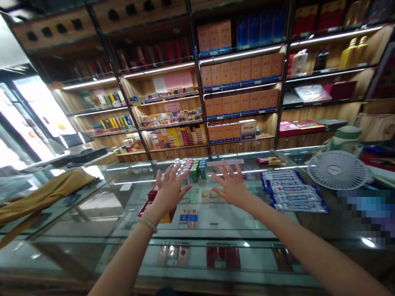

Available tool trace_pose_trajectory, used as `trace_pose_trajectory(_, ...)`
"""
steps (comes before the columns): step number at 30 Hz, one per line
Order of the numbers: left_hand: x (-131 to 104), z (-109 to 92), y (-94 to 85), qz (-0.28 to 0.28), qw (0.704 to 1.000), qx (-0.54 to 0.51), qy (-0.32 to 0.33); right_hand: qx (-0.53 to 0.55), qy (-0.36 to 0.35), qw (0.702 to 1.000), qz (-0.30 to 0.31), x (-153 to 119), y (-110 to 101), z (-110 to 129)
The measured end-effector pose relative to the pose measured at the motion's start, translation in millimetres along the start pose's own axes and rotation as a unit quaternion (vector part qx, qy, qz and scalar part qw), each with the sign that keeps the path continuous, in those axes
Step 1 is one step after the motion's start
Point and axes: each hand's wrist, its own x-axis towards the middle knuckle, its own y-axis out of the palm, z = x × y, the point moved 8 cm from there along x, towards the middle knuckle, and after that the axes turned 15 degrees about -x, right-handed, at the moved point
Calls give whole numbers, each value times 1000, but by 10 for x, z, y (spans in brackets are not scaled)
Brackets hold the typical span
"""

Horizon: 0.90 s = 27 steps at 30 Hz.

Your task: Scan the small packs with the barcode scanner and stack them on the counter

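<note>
Both of my arms reach out over a glass display counter [237, 224]. My left hand [170, 187], with a pale bracelet [147, 224] at its wrist, is open with fingers spread and holds nothing. Just beside and partly behind it are stacked red packets [152, 192]. My right hand [231, 187] is also open and empty, its fingers apart. Beyond and between the hands stand rows of small green boxes [195, 170] and other small containers. Clear-and-blue plastic packets [293, 190] lie to the right of my right hand.
A white round fan [338, 169] stands at the right, near a green-and-white container [344, 137]. Mustard-coloured cloth [52, 193] lies at the left. Red packets [268, 160] sit at the counter's far side. Behind, wooden shelves carry orange boxes [242, 105] and blue boxes [261, 31].
</note>
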Motion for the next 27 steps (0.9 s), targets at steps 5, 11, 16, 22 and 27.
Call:
trace_pose_trajectory(5, 341, -419, 245, -16, 999, -31, 20, -35, 58, 998, 20, -164, 64, -620)
trace_pose_trajectory(11, 653, -895, 538, -22, 997, -57, 36, -88, 119, 989, 13, -409, 55, -1329)
trace_pose_trajectory(16, 876, -1211, 742, -14, 995, -93, 40, -111, 147, 983, 14, -558, 88, -1762)
trace_pose_trajectory(22, 1229, -1458, 976, 0, 994, -107, 14, -126, 186, 974, 16, -580, 286, -2175)
trace_pose_trajectory(27, 1550, -1705, 1196, 18, 993, -118, 2, -149, 204, 966, 48, -578, 553, -2541)
